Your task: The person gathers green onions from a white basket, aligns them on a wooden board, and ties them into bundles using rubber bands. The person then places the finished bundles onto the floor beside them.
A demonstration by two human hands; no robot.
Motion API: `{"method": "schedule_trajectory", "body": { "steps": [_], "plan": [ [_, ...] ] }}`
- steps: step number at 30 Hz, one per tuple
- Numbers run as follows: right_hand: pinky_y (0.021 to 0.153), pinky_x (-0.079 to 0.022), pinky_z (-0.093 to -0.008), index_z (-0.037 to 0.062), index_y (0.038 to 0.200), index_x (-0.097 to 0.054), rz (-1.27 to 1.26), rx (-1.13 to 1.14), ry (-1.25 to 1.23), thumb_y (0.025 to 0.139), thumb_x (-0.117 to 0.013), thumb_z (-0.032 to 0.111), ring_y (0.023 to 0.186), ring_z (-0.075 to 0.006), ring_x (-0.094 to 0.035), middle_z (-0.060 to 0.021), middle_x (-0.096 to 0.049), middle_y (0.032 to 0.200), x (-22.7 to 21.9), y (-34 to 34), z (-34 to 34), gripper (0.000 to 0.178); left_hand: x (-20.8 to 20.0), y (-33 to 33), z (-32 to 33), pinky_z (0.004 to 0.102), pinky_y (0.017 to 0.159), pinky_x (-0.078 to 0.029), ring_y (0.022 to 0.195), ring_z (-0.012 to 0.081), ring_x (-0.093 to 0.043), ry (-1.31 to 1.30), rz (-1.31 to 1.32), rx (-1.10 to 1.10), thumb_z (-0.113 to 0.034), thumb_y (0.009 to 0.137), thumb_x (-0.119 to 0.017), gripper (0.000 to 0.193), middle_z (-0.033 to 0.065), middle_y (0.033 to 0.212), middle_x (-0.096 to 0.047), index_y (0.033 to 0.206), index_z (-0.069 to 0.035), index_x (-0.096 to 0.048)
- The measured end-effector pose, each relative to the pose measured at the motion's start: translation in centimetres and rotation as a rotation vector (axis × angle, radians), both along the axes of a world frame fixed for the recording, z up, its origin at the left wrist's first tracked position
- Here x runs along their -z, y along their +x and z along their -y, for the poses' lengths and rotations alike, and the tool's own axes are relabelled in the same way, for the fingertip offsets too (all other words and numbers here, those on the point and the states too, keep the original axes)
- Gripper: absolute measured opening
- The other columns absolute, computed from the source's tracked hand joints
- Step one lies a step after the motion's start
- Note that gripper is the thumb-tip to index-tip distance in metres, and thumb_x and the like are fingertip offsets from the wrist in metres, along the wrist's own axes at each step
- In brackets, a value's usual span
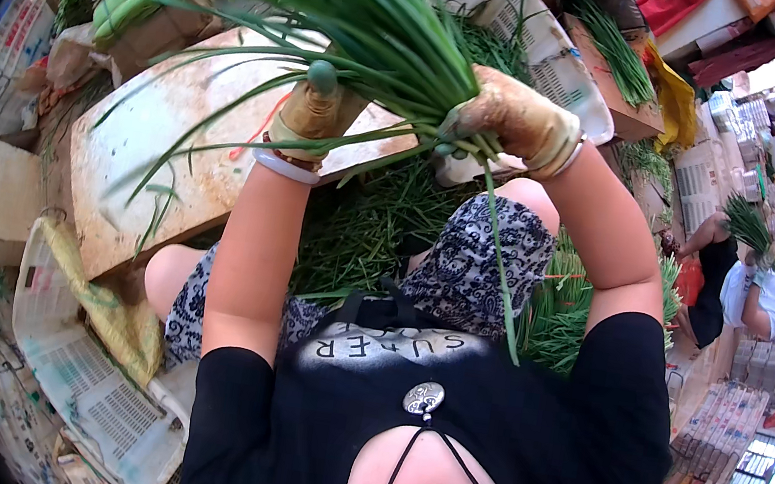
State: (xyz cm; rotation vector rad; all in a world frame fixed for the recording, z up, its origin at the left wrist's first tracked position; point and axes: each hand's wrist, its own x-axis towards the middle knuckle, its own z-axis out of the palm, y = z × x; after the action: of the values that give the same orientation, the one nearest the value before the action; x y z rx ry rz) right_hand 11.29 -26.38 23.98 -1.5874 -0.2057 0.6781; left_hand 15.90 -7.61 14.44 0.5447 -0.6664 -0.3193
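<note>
Overhead, both gloved hands, left hand (312, 113) and right hand (516, 119), grip a chive bunch (379, 18) tightly; loose drooping stalks could slip free.

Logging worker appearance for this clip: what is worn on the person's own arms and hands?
Both hands wear soiled tan work gloves; the left hand glove has a green fingertip. A pale, whitish bangle circles the left wrist, and a light band sits at the right hand glove's cuff. Forearms are bare; short black sleeves of a top end near the upper arms. No markings visible on the gloves.
</note>
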Motion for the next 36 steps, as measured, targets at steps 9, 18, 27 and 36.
{"method": "schedule_trajectory", "body": {
  "steps": [9,18,27,36],
  "plan": [
    [0.062,-0.047,-0.0256,0.0005,0.100,-0.055,-0.282,-0.282,0.048,0.058,-0.060,-0.003,0.072,-0.0144,-0.057,-0.0067,-0.060,0.085,6.3,-0.9,-10.4,0.042,0.2,-3.6,-10.4,0.0432,0.090,-0.043,0.105,0.0300,-0.050,0.054,-0.253,-0.275,-0.047,0.066,-0.069,0.078,0.0153,0.117,-0.048,0.123,-0.003,-0.038],
    [0.065,-0.048,-0.0290,0.0074,0.108,-0.051,0.293,-0.278,-0.213,0.064,-0.066,0.007,0.075,-0.0165,-0.058,-0.0065,-0.061,0.089,6.4,-1.2,-15.8,0.047,0.9,-4.2,-17.7,0.0387,0.073,-0.053,0.081,0.0276,-0.060,-0.001,-0.423,-0.647,-0.016,0.078,-0.061,0.029,0.0183,0.094,-0.060,0.100,0.002,-0.055],
    [0.042,-0.028,-0.0219,0.0049,0.090,-0.058,-0.269,-0.086,0.160,0.085,-0.051,0.035,0.043,-0.0058,-0.031,0.0048,-0.039,0.052,14.5,-6.9,-13.5,0.031,1.4,-4.5,-23.5,0.0389,0.071,-0.051,0.080,0.0219,-0.059,-0.285,-0.634,-1.045,-0.013,0.077,-0.060,0.019,0.0091,0.087,-0.060,0.093,-0.003,-0.056],
    [0.059,-0.043,-0.0381,0.0137,0.114,-0.049,1.292,-0.314,-0.684,0.072,-0.062,0.021,0.069,-0.0266,-0.054,-0.0082,-0.051,0.075,7.6,-4.9,-18.3,0.044,3.1,-3.9,-22.3,0.0360,0.068,-0.050,0.074,0.0227,-0.057,-0.194,-0.719,-1.036,-0.016,0.080,-0.057,0.016,0.0120,0.084,-0.059,0.091,-0.003,-0.057]
  ]
}}
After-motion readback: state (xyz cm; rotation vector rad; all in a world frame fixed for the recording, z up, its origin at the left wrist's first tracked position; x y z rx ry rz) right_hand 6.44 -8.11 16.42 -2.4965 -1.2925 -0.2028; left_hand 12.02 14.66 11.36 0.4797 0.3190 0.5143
